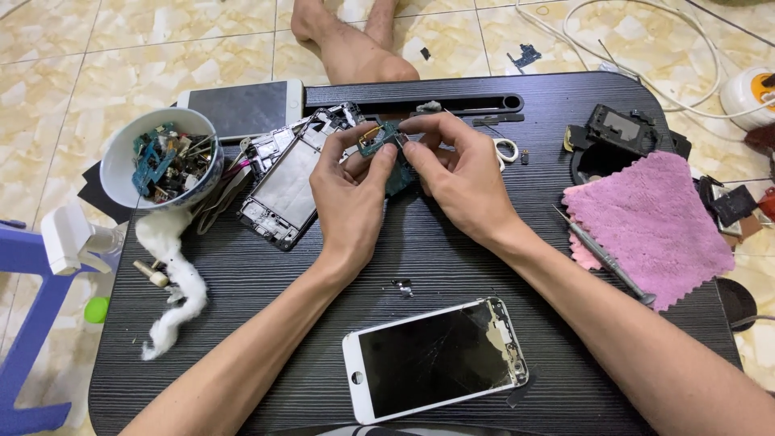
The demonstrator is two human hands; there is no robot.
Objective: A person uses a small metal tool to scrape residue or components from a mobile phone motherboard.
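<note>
Hands: your left hand [349, 190] and right hand [462, 173] both pinch the green circuit board [389, 153], above the black table [452, 266].

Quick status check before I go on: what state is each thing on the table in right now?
Circuit board: lifted off the table, pinched by both hands.
Left hand: gripping the board.
Right hand: gripping the board.
White phone screen: cracked, lying face up.
Phone frame: opened, gutted, lying flat.
Bowl: upright, full of loose parts.
Pink cloth: spread flat.
Screwdriver: lying partly on the cloth.
Cotton wad: pulled loose.
</note>
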